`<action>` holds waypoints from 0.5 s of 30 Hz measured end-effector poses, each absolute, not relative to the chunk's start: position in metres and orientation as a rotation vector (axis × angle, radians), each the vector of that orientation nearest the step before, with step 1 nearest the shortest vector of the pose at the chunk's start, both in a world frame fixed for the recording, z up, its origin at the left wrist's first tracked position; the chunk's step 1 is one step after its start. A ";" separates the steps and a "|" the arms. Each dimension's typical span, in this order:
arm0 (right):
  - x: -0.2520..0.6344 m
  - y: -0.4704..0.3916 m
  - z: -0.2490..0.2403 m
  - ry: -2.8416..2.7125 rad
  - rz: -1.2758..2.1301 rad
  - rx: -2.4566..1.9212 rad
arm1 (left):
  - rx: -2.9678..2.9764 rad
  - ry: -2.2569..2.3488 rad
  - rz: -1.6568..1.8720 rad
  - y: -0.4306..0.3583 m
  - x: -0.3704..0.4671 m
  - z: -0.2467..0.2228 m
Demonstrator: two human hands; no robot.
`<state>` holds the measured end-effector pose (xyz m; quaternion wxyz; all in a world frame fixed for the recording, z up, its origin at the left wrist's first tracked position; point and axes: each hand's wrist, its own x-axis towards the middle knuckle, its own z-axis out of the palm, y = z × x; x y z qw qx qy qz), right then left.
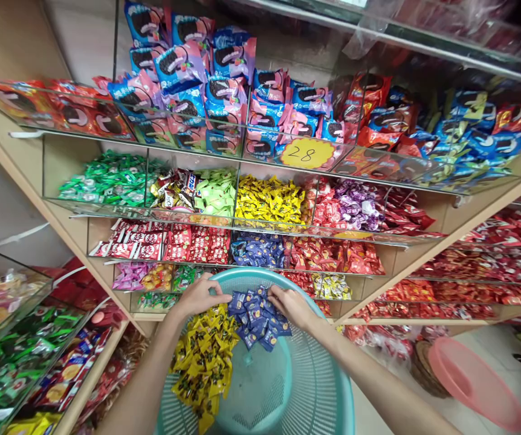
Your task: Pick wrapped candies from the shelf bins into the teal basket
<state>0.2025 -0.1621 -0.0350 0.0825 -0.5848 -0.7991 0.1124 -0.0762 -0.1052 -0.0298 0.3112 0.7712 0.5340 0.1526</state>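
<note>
Blue packets [258, 317] in a basket [260, 377] beside shelves [469, 228] touch the narrowed left hand [203, 295] and right hand [293, 305].

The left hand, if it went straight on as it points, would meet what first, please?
Probably the blue packets in the basket, just beyond the left hand, though depth is unclear.

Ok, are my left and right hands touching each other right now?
Apart. The head view shows a gap between the left hand and the right hand, with blue packets visible between their fingertips.
</note>
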 end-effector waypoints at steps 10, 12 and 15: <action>0.198 -0.155 -0.015 -2.539 0.232 -1.761 | 2.007 1.429 0.346 -0.113 -0.082 -0.024; 0.195 -0.141 -0.004 -2.525 0.188 -1.743 | 2.005 1.443 0.354 -0.114 -0.085 -0.025; 0.184 -0.108 0.009 -2.504 0.117 -1.747 | 1.984 1.463 0.383 -0.116 -0.091 -0.028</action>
